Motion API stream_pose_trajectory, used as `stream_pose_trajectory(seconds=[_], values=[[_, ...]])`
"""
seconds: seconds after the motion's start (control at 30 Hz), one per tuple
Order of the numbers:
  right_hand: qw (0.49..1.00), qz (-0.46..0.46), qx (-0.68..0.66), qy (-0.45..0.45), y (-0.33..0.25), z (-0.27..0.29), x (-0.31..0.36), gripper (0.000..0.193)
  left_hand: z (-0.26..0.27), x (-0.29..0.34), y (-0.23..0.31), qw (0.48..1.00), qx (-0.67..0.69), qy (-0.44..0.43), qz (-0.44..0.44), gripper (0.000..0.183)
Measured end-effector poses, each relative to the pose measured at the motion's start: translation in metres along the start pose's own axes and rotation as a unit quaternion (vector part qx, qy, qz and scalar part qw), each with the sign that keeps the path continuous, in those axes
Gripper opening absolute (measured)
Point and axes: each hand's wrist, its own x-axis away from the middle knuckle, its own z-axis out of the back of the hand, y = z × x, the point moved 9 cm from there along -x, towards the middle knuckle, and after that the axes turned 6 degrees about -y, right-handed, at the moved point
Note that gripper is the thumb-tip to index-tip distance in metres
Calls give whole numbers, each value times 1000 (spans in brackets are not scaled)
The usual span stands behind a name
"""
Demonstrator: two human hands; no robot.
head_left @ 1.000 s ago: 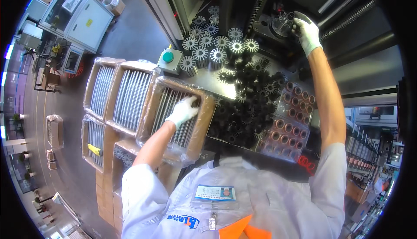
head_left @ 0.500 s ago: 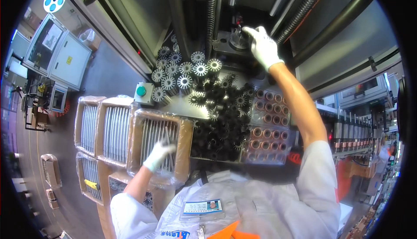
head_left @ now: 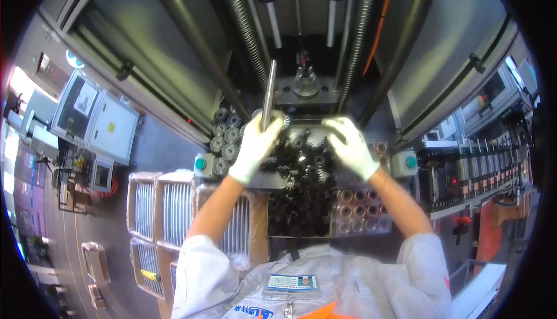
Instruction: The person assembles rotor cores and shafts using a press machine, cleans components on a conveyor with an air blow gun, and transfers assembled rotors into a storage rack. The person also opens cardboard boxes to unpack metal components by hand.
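My left hand (head_left: 254, 147), in a white glove, grips a long silver metal rod (head_left: 267, 90) that stands upright in front of the machine. Below and between my hands lies a heap of black gears (head_left: 299, 191) in a tray. My gloved right hand (head_left: 350, 145) sits on the far right of that heap with its fingers curled down onto the gears. Whether it holds one is hidden. Behind the heap, the machine's round fixture (head_left: 305, 81) sits between two threaded columns.
Silver gears (head_left: 223, 136) lie left of the heap, and copper-coloured rings (head_left: 361, 203) fill a clear tray on its right. Green buttons (head_left: 201, 163) (head_left: 411, 161) flank the work area. Plastic-wrapped cardboard boxes of metal rods (head_left: 156, 206) stand on my left.
My left hand left the box of rods and rose to the gear heap with a rod in it. My right hand came down from the machine fixture onto the black gears.
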Motion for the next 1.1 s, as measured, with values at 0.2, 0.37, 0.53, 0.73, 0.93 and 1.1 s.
stream_pose_trajectory(seconds=[0.2,0.37,0.53,0.73,0.93,1.1], values=[[994,-99,43,6,27,55,90,29,-47,-114,52,995,41,-27,-88,24],[987,-143,59,35,38,87,151,27,-64,-168,90,981,60,8,-183,23],[979,-193,44,49,41,94,191,24,-67,-202,121,970,68,45,-229,28],[971,-227,-5,79,57,126,214,22,-63,-200,145,976,93,-8,-199,42],[974,-145,83,152,57,188,157,25,-50,-116,175,906,-364,102,-191,30],[953,-121,129,247,64,203,164,29,-77,15,57,964,-222,-45,-141,38]])
